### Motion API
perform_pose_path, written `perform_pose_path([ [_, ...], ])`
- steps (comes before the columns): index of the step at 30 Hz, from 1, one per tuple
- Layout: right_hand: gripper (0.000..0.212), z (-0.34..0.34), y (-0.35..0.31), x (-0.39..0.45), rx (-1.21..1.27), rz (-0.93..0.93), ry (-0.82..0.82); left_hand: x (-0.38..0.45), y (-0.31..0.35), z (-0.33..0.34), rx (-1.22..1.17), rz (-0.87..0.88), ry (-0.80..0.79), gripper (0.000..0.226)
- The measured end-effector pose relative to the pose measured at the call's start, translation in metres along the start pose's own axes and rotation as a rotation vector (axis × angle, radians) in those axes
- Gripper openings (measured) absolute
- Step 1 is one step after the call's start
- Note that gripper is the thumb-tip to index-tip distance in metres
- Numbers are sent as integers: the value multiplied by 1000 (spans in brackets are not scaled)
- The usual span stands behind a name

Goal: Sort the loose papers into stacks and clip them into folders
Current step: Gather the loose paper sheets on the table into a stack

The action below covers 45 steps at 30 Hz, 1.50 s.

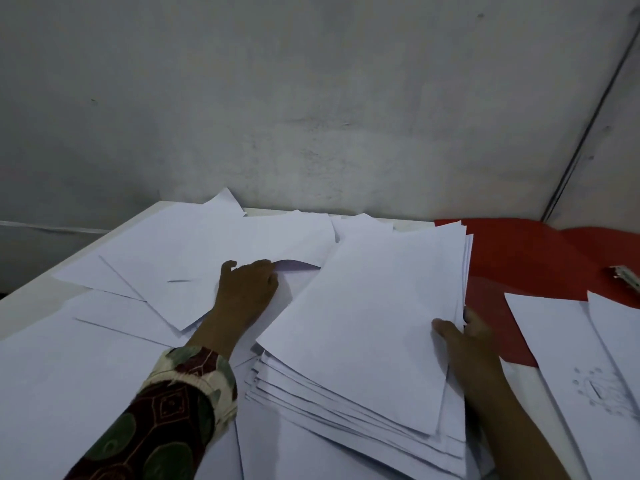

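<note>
Right hand (467, 344) pinches the stack (367, 327) at centre frame (thumb on top); left hand (247, 289), fingers curled, presses loose sheets (145, 265) beside it on the counter (31, 299).

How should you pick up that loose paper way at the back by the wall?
Pinch the raised corner of the back sheet, coming from the front. That corner curls up off the table against the wall, so fingers can slip under it; the rest lies flat beneath other sheets.
</note>
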State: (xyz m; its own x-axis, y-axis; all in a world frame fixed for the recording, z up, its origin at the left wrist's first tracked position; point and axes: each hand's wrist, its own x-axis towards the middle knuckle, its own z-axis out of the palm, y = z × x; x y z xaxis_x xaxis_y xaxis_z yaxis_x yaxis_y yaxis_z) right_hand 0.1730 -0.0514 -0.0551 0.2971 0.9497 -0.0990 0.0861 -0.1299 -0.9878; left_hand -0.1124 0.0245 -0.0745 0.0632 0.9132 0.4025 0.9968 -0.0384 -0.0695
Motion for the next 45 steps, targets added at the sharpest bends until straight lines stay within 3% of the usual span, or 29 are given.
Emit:
perform_pose_path([
  [1,21,0,0,0,8,-1,-1,2,0,-3,46,65,67,4],
  [3,23,0,1,0,20,-2,-1,5,-1,-7,21,82,154,25],
  [5,24,0,2,0,33,-3,-3,9,2,-15,-53,45,158,23],
  [10,20,-1,3,1,20,-14,-14,14,11,-16,-216,-193,20,44],
  [15,25,-1,4,1,28,-17,-15,11,16,-15,-86,-225,-22,31],
  [18,27,-1,5,2,22,-16,-16,11,18,-17,11,-151,71,20],
  [22,27,0,7,4,12,-21,-7,11,16,-21,78,-72,83,19],
  [29,27,0,11,7,-31,-32,-19,12,21,-58,-242,-219,262,41],
  [34,19,-1,7,4,-48,-54,-61,14,53,-75,-502,-219,99,45],
  [45,14,-4,4,-1,-150,-41,-223,-9,141,-77,-1091,-247,-258,34],
])
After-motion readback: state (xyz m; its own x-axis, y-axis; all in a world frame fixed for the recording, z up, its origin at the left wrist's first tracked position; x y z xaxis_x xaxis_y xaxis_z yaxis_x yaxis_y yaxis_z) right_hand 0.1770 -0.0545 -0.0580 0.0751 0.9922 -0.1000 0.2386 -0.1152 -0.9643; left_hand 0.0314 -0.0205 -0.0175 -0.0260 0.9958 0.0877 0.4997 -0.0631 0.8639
